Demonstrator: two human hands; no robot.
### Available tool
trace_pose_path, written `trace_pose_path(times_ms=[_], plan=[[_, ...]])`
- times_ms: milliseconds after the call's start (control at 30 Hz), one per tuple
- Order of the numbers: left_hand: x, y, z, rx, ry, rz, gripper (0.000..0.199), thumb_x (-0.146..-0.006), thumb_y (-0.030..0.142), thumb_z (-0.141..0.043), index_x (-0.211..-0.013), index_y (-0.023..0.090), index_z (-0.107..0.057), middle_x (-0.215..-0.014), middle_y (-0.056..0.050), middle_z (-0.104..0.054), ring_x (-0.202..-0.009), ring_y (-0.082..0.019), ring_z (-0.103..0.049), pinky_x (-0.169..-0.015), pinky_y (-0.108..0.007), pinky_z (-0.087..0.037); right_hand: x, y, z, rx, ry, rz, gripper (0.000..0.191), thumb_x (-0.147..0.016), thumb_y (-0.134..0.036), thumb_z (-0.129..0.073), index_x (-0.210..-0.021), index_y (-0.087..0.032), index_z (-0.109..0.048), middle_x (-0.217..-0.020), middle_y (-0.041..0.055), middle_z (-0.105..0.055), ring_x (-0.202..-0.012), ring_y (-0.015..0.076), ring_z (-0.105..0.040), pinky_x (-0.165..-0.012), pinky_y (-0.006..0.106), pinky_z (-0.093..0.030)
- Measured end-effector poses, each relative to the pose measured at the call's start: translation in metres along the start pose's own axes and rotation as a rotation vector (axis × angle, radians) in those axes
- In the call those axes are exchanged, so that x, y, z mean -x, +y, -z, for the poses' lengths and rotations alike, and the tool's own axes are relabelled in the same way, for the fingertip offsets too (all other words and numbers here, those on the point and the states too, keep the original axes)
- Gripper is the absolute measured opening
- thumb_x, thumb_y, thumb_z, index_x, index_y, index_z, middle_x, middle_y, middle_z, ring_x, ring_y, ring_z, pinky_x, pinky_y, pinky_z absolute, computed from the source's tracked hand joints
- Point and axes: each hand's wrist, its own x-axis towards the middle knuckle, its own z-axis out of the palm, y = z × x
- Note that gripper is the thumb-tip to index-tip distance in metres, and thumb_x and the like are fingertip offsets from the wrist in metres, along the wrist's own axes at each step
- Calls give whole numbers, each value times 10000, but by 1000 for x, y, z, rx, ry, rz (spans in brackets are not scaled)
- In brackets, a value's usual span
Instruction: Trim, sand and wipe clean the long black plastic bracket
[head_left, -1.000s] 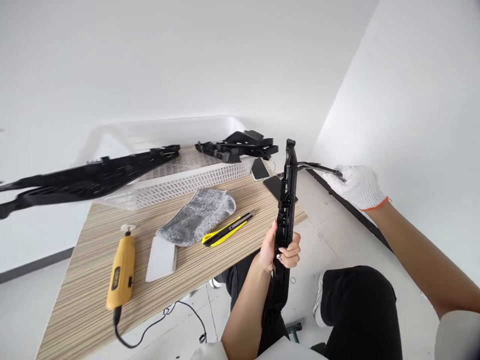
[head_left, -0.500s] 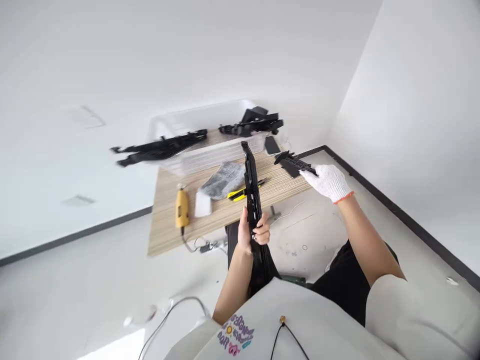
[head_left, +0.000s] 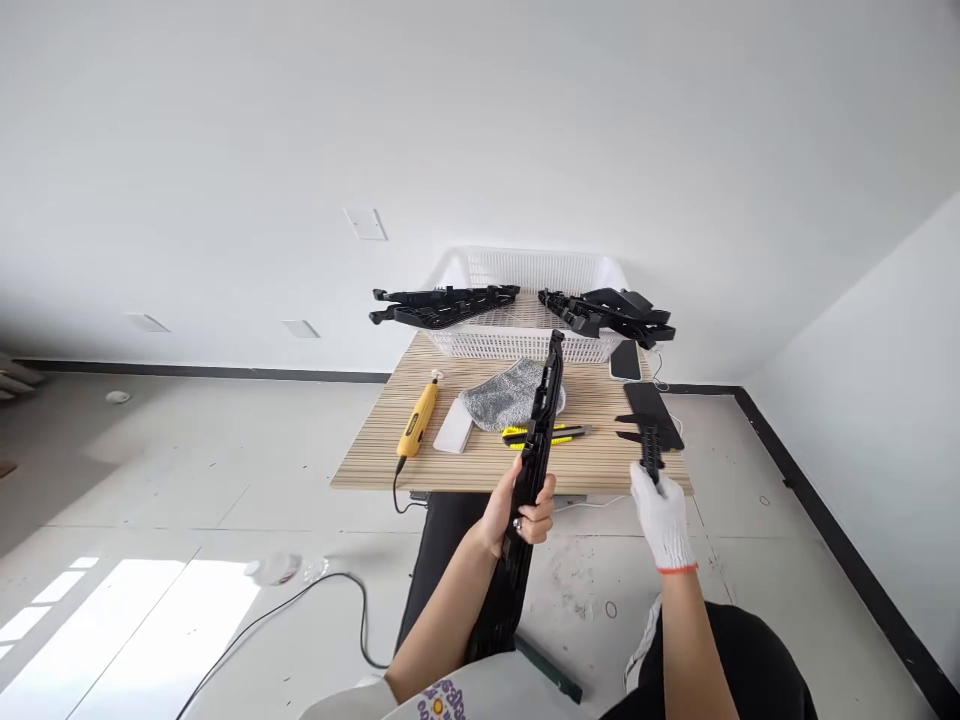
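Note:
My bare left hand [head_left: 519, 508] is wrapped around a long black plastic part [head_left: 538, 440], which stands tilted in front of me with its lower end by my lap. My right hand [head_left: 661, 512], in a white knitted glove with an orange cuff, grips a black caliper [head_left: 649, 446]; its jaws point up and left over the table's right edge. Behind the plastic part lie a yellow utility knife [head_left: 517, 437] and a grey cloth [head_left: 502, 397], both partly covered by it. A white block [head_left: 454, 426] rests left of the cloth.
A white basket [head_left: 495, 346] at the back of the wooden table [head_left: 375, 460] bears several black plastic parts [head_left: 450, 304] across its rim. A yellow corded rotary tool [head_left: 418, 418] lies at left. Two dark phones, one small [head_left: 625, 361] and one larger [head_left: 654, 412], lie at right.
My view has turned rightward and levelled onto the table. The caliper has swung from slanting left to nearly upright. My left hand still holds the black plastic part.

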Motion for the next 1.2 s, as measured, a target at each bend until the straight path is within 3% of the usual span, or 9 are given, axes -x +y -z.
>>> trace_pose_path(times_ms=[133,300,500,600,733,833,1033,1200], plan=[[1,24,1,38,-12,-3,599,-829,760,-540,-698,183,-445,-485,108,-181,-375,-18,-100,-369,-151,-99,-9,-8,2,-7,31,-86,497,-813,-643,-607,-601,-209,-490,-547,16,-519,-528,147,-452,-514,287,-356],[28,47,-2,42,55,-78,598,-823,757,-548,-685,185,-440,-481,108,-178,-372,-19,-96,-364,-151,-79,-8,-20,-6,96,-65,-42,512,-827,-627,-604,-560,-202,-503,-507,36,-522,-506,153,-459,-495,293,-349],[73,43,-16,-25,131,-213,610,-821,782,-517,-690,191,-438,-490,106,-177,-389,-28,-95,-369,-156,-99,10,-38,-39,-1,-275,92,506,-824,-623,-613,-571,-210,-468,-501,-1,-455,-470,118,-381,-451,278,-290],[84,35,-21,-24,147,-224,645,-856,813,-385,-677,194,-423,-485,104,-166,-385,-29,-77,-363,-158,-94,32,-55,-57,-5,-333,180,502,-848,-621,-589,-589,-204,-487,-518,-2,-466,-489,120,-411,-473,273,-301],[87,29,-15,98,196,-187,706,-880,823,-134,-650,201,-374,-488,103,-139,-390,-29,-29,-346,-152,-79,59,-78,-69,102,-285,316,511,-888,-594,-553,-577,-191,-508,-532,5,-498,-531,124,-463,-541,270,-341],[86,28,-5,164,210,-167,698,-878,826,-133,-660,204,-363,-500,106,-130,-392,-30,-37,-342,-147,-99,61,-98,-69,319,-221,412,552,-884,-642,-529,-570,-188,-525,-504,13,-503,-518,135,-475,-542,279,-323],[83,33,12,163,156,-88,661,-888,816,-214,-664,209,-349,-503,108,-130,-395,-30,-42,-343,-141,-116,20,-156,-66,825,-41,611,703,-840,-793,-437,-702,-164,-719,-587,100,-630,-587,225,-592,-543,302,-285],[81,34,25,113,26,-27,639,-861,810,-374,-655,206,-364,-496,108,-139,-391,-28,-43,-350,-150,-100,-6,-190,-76,971,57,702,715,-831,-787,-440,-810,-162,-787,-664,129,-699,-676,273,-661,-579,311,-328]])
